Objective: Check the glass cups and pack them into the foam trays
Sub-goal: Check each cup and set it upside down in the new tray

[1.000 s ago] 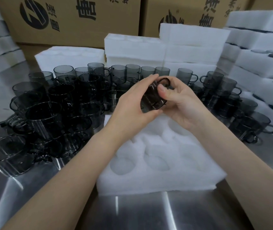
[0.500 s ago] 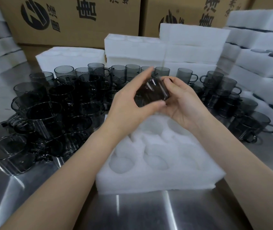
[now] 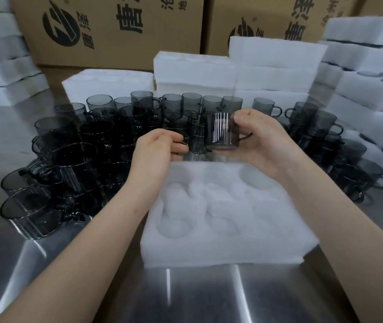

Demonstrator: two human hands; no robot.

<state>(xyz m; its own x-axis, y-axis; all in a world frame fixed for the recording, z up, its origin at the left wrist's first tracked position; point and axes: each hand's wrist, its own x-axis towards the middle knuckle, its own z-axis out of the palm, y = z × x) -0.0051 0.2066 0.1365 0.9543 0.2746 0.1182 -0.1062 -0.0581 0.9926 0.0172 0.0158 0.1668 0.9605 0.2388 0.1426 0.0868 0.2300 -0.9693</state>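
My right hand (image 3: 265, 148) grips a smoky glass cup (image 3: 223, 132) and holds it upright just above the far edge of the white foam tray (image 3: 209, 255). The cup's handle points right, into my palm. My left hand (image 3: 157, 152) is off that cup and sits to its left, fingers curled. Thumb and fingers pinch the dark handle of a second glass cup (image 3: 197, 141), which stands behind the tray. The tray lies in front of me on the steel table (image 3: 209, 297), and its round pockets hold nothing.
Several smoky cups crowd the table on the left (image 3: 76, 164) and on the right (image 3: 339, 155) of the tray. Stacks of white foam trays (image 3: 274, 64) stand behind and on the far right (image 3: 367, 66). Cardboard boxes (image 3: 116, 26) close off the back.
Both hands were turning one cup above the tray. Now my left hand has let go and moved left and down to another cup. My right hand holds the first cup upright.
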